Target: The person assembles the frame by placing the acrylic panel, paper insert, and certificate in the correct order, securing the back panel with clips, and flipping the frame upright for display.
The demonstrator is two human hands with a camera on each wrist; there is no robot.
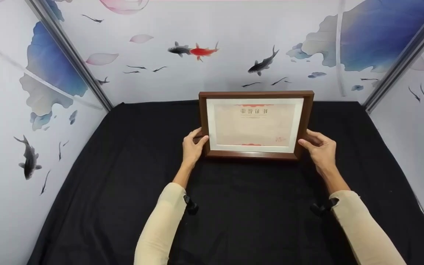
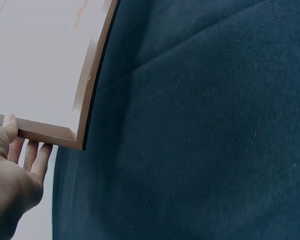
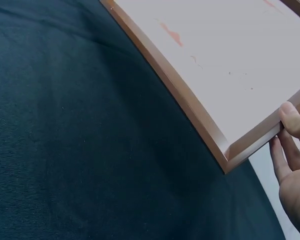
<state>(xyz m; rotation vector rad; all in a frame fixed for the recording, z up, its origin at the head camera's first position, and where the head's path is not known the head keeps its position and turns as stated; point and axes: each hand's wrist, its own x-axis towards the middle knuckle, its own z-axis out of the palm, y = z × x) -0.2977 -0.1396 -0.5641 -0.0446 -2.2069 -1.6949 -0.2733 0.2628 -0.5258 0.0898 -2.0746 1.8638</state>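
A brown picture frame (image 1: 256, 94) with a white mat and a pale certificate (image 1: 254, 127) inside faces me, tilted back over the far part of the table. The certificate carries red trim at its top and bottom and a small red stamp at lower right. My left hand (image 1: 193, 144) grips the left side of the frame near its lower corner, thumb on the front and fingers behind. On the opposite side, my right hand (image 1: 320, 147) holds the right edge the same way. Both wrist views show thumbs on the brown moulding (image 2: 82, 95) and fingers bent behind it.
Black cloth (image 1: 123, 176) covers the table, with soft wrinkles. Upright white panels printed with fish and blue lotus leaves stand at the back (image 1: 197, 79), left (image 1: 2, 110) and right (image 1: 414, 121). Grey metal posts (image 1: 76, 59) run up the corners. A small dark device sits at each wrist.
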